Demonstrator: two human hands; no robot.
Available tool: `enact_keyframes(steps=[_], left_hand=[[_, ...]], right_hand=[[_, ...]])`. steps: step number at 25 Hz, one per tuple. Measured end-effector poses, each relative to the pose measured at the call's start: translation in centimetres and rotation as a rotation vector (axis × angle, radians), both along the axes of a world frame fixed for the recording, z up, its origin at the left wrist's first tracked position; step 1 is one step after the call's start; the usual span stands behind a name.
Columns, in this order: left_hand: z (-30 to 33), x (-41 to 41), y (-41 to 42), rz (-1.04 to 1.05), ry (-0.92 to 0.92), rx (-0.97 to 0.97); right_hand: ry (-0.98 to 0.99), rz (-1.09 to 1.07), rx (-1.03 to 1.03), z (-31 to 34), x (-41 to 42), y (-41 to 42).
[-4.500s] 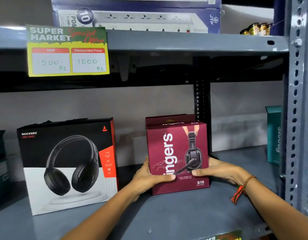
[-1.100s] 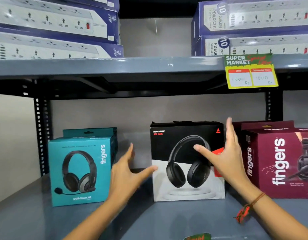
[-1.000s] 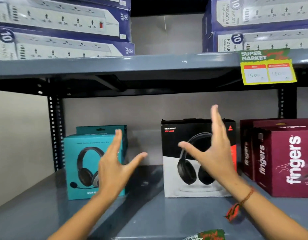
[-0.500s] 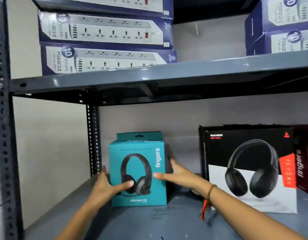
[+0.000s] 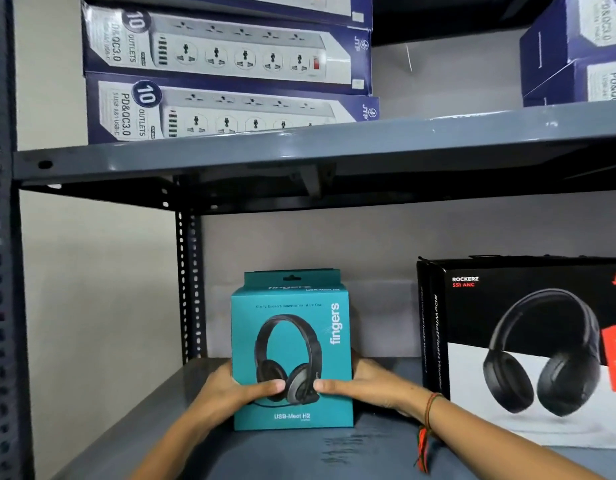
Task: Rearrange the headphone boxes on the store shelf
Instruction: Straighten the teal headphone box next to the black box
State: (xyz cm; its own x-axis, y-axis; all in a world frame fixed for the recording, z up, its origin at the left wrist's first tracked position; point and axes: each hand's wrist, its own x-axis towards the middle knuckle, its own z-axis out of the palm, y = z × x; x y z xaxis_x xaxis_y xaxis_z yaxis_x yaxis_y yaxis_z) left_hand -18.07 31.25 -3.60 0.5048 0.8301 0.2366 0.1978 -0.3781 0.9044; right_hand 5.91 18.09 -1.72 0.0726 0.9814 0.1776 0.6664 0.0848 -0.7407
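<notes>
A teal headphone box marked "fingers" stands upright on the grey shelf, near its left end. My left hand clasps its left side, thumb across the front. My right hand clasps the right side, thumb also on the front. A second teal box shows just behind it, mostly hidden. To the right stands a larger black and white Rockerz headphone box, apart from my hands.
The upper shelf carries stacked blue power-strip boxes, with more at the right. A perforated steel upright stands behind the teal box, another at the far left edge. The wall closes the back.
My hands left the maroon box, swung left past the Rockerz box while open, and have closed on both sides of the teal box. The view has shifted left and closer.
</notes>
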Motion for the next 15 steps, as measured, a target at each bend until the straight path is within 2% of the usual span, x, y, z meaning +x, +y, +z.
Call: enact_keyframes(steps=[8, 15], left_hand=[[0.3, 0.4, -1.7, -0.027, 0.054, 0.024], [-0.3, 0.8, -3.1, -0.066, 0.016, 0.024]], right_hand=[[0.031, -0.027, -0.035, -0.3, 0.1, -2.2], [0.093, -0.040, -0.057, -0.6, 0.0, -3.8]])
